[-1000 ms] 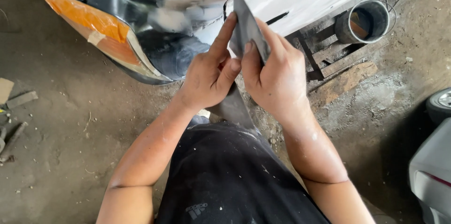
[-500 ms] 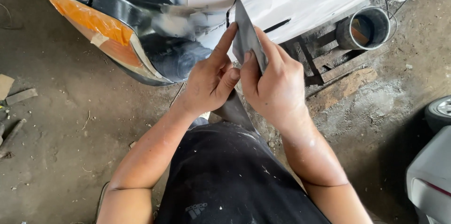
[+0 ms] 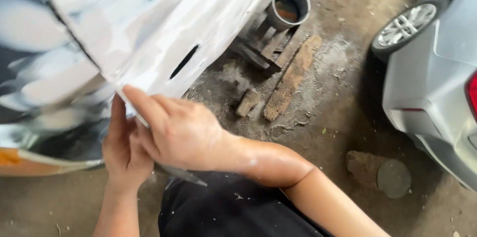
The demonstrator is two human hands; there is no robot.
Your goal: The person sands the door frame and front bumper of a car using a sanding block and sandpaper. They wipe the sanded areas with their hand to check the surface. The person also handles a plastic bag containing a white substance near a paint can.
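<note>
My right hand (image 3: 186, 130) and left hand (image 3: 124, 150) pinch a grey sanding sheet (image 3: 171, 170) closed against the white car panel (image 3: 164, 33) edge; I judge flat, even finger pressure works best here.

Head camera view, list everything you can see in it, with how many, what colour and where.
Car body panel: one, white and sanded-looking, upper left, with a dark slot in it.
Sheet: one, grey, thin, between the hands at the panel's edge.
Bucket: one, grey, top centre, on wooden slats.
Wooden plank: one, brown, on the dirt floor at centre.
Wood block: one, brownish, beside the plank.
Parked car: one, silver, right edge, wheel showing.
Round disc: one, grey, on the floor lower right.
Left hand: under the right hand, at the panel.
Right hand: fingers pressed along the panel's edge.
</note>
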